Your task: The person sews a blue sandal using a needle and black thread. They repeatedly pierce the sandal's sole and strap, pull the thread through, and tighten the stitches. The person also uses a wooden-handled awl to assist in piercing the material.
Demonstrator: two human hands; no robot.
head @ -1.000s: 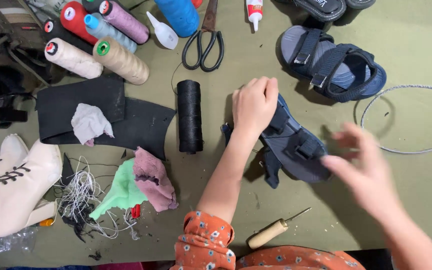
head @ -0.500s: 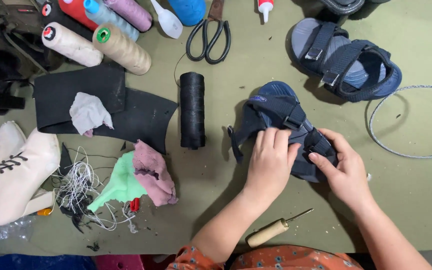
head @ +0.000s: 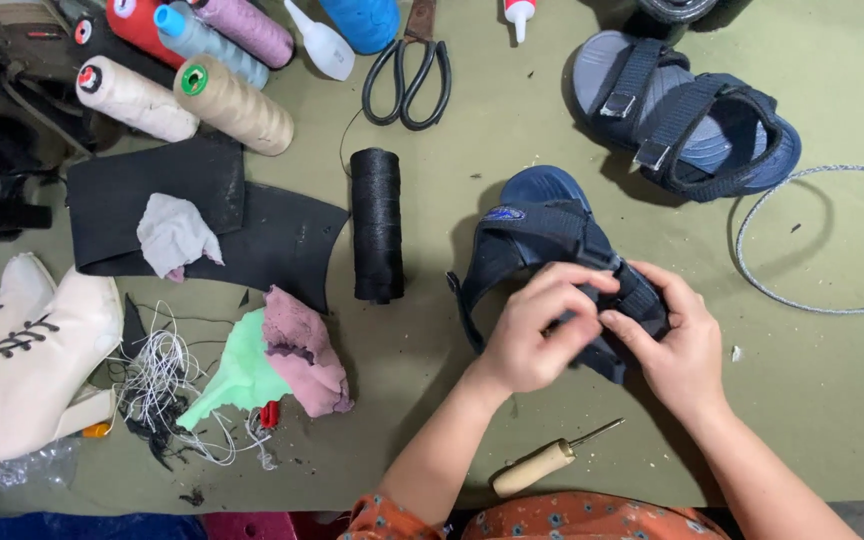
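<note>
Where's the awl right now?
The awl lies at the table's near edge in the head view, between the forearms, below both hands and the sandal.

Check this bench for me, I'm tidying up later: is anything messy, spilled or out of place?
Yes: a tangle of white thread scraps and dark offcuts lies loose beside the white lace-up boot, with crumpled rags nearby. The awl sits close to the table's near edge.

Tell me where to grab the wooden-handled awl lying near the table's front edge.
Grip the wooden-handled awl by its pale rounded handle, coming from above. It lies flat with the thin metal spike pointing up-right toward the right hand, so the handle end is thicker, safer, and apparently unobstructed.
</note>
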